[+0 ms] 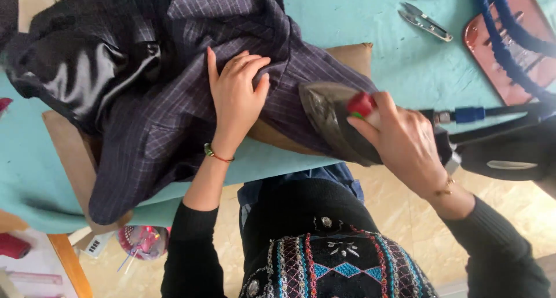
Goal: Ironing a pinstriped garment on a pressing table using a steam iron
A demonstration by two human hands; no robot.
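A dark purple checked jacket (pixel 191 72) with shiny black lining lies spread over a tan pressing pad (pixel 69 153) on a turquoise table (pixel 359 20). My left hand (pixel 236 95) lies flat on the jacket cloth, fingers together, pressing it down. My right hand (pixel 399 139) grips the handle of a heavy dark iron (pixel 330 118) with a red knob, its nose resting on the jacket's right part just beside my left hand.
Metal thread snips (pixel 425 21) lie on the table at the back right. A reddish tray (pixel 509 49) with a blue braided cord (pixel 509 31) across it sits at the far right. A pink item (pixel 142 240) sits below the table edge.
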